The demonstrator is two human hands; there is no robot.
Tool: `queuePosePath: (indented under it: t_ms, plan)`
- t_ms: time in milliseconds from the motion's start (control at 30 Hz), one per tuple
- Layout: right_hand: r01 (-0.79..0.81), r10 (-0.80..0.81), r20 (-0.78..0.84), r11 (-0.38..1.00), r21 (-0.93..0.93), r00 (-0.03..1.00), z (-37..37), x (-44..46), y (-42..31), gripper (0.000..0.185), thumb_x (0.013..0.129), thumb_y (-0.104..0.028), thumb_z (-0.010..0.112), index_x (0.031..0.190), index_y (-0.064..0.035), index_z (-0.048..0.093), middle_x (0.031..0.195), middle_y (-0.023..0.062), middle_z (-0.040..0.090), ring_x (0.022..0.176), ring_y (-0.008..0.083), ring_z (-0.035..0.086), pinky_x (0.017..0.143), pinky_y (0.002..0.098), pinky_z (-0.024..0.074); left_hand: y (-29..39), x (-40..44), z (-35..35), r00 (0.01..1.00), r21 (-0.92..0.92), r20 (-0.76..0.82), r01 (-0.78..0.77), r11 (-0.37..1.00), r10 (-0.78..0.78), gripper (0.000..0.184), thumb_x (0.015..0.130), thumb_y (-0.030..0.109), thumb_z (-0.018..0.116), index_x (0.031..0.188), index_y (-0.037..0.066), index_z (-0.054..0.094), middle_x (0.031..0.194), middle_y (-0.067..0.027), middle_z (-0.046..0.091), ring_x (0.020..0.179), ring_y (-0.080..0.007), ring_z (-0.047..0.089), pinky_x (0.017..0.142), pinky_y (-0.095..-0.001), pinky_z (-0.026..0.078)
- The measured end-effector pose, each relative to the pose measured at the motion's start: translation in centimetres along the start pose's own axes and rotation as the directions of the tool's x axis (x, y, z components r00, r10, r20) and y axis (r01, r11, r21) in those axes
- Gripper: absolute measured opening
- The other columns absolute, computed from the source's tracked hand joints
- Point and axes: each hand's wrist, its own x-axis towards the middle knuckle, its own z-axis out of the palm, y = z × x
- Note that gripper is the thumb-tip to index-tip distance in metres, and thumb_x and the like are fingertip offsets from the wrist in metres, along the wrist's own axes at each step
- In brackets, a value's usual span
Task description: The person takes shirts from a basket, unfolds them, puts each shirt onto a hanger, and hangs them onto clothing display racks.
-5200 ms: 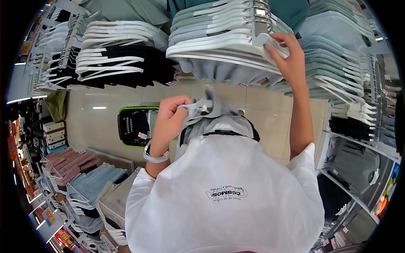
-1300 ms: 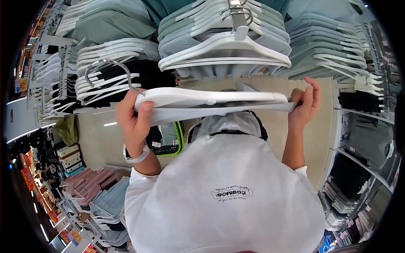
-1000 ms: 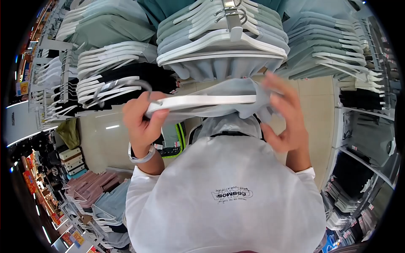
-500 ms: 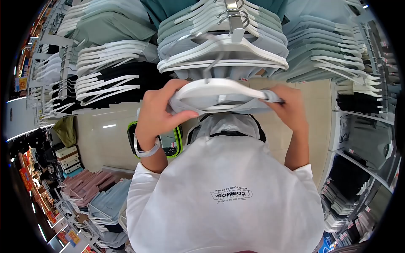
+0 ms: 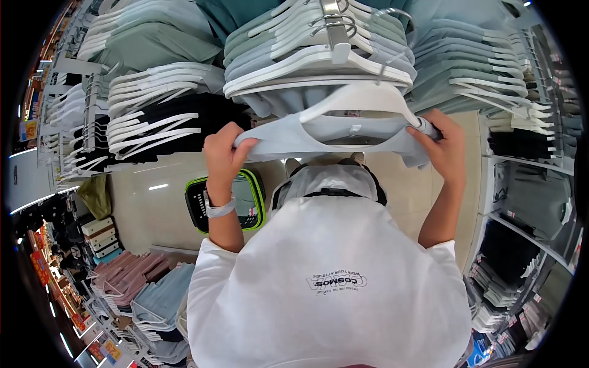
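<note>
Light grey shirt [image 5: 276, 138] on white hanger [image 5: 362, 98], its hook apparently blurred.

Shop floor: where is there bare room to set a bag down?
Bare tiles show between the green-rimmed basket and pink garments, and between the right forearm and white shelving. Above, racked hangers are tightly packed.

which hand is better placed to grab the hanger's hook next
Right, I'd judge: the hook rises nearer the right hand, at the shirt's shoulder by the hanger's end. The left hand holds the far shoulder.
</note>
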Motion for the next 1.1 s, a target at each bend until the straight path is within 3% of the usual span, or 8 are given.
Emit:
queuePosePath:
  t_ms: [267, 333, 433, 600, 667, 767, 933, 1100]
  plan:
    - [-0.082, 0.081, -0.181, 0.997, -0.003, 0.980, -2.5, -3.2, 2.8, 0.018, 0.063, -0.003, 0.075, 0.074, 0.0002, 0.061, 0.061, 0.0001, 0.050, 0.056, 0.0084, 0.043, 0.051, 0.0234, 0.0330, 0.2, 2.2, 1.7, 0.994, -0.248, 0.074, 0.098, 0.964, -0.082, 0.024, 0.077, 0.023, 0.066, 0.076, 0.001, 0.056, 0.068, -0.0108, 0.053, 0.056, -0.0254, 0.051, 0.052, -0.0303, 0.040]
    - [-0.098, 0.099, -0.185, 0.995, 0.013, 0.978, -4.1, -4.0, 3.2, 0.019, 0.062, -0.002, 0.076, 0.074, 0.0000, 0.061, 0.061, -0.0003, 0.050, 0.056, 0.0078, 0.043, 0.051, 0.0229, 0.0322, 0.4, 4.2, 2.8, 0.943, 0.049, -0.280, -0.174, 0.984, 0.180, 0.025, 0.073, 0.020, 0.068, 0.086, 0.002, 0.057, 0.085, -0.0120, 0.057, 0.074, -0.0282, 0.055, 0.064, -0.0335, 0.044]
    - [-0.127, 0.118, -0.168, 0.991, -0.047, 0.979, -6.4, -5.2, 3.8, 0.016, 0.062, -0.001, 0.075, 0.071, 0.0006, 0.062, 0.060, -0.0007, 0.049, 0.056, 0.0070, 0.041, 0.050, 0.0225, 0.0290, 1.5, 6.7, 4.0, 0.969, 0.064, -0.152, -0.189, 0.980, 0.197, 0.027, 0.071, 0.012, 0.068, 0.092, 0.000, 0.055, 0.095, -0.0151, 0.056, 0.088, -0.0303, 0.055, 0.076, -0.0343, 0.044]
    - [-0.179, 0.154, -0.133, 0.963, -0.203, 0.979, -10.3, -7.3, 3.8, 0.017, 0.062, -0.001, 0.075, 0.071, 0.0023, 0.061, 0.059, -0.0008, 0.048, 0.055, 0.0068, 0.039, 0.050, 0.0227, 0.0279, -1.7, 7.5, 5.8, 0.997, 0.203, -0.016, -0.074, 0.976, 0.079, 0.025, 0.070, 0.014, 0.066, 0.089, 0.002, 0.056, 0.087, -0.0169, 0.060, 0.079, -0.0348, 0.058, 0.068, -0.0385, 0.046]
    - [-0.312, 0.275, -0.173, 0.919, -0.241, 0.946, -11.8, -8.3, 4.0, 0.019, 0.062, -0.001, 0.075, 0.074, 0.0033, 0.061, 0.059, -0.0008, 0.048, 0.056, 0.0063, 0.038, 0.050, 0.0226, 0.0278, -2.4, 7.3, 5.0, 0.999, 0.274, 0.033, -0.016, 0.962, 0.007, 0.022, 0.070, 0.015, 0.065, 0.088, 0.004, 0.057, 0.081, -0.0170, 0.061, 0.074, -0.0358, 0.058, 0.064, -0.0398, 0.047]
    - [-0.374, 0.312, -0.249, 0.889, -0.263, 0.917, -13.7, -9.3, 4.7, 0.018, 0.064, -0.001, 0.074, 0.076, 0.0041, 0.062, 0.060, -0.0024, 0.048, 0.057, 0.0050, 0.037, 0.051, 0.0219, 0.0291, -2.1, 7.6, 2.4, 0.999, 0.501, 0.022, -0.038, 0.864, 0.031, 0.012, 0.066, 0.016, 0.059, 0.073, 0.007, 0.057, 0.063, -0.0141, 0.058, 0.059, -0.0346, 0.057, 0.053, -0.0435, 0.045]
    - [-0.439, 0.319, -0.349, 0.825, -0.356, 0.881, -14.9, -8.1, 3.9, 0.019, 0.068, -0.003, 0.072, 0.080, 0.0063, 0.060, 0.060, -0.0039, 0.045, 0.059, 0.0051, 0.036, 0.052, 0.0204, 0.0299, -1.3, 7.8, -0.9, 0.989, 0.540, 0.149, -0.068, 0.839, -0.016, 0.011, 0.065, 0.016, 0.059, 0.072, 0.007, 0.058, 0.063, -0.0137, 0.058, 0.060, -0.0342, 0.058, 0.054, -0.0428, 0.045]
    - [-0.358, 0.290, -0.231, 0.865, -0.352, 0.929, -14.4, -4.7, 4.0, 0.020, 0.068, -0.004, 0.072, 0.081, 0.0062, 0.061, 0.062, 0.0001, 0.047, 0.059, 0.0069, 0.038, 0.054, 0.0211, 0.0310, 0.1, 5.0, 0.7, 0.972, 0.395, 0.223, -0.026, 0.918, -0.068, 0.014, 0.063, 0.020, 0.060, 0.068, 0.008, 0.055, 0.062, -0.0126, 0.057, 0.061, -0.0338, 0.058, 0.054, -0.0433, 0.044]
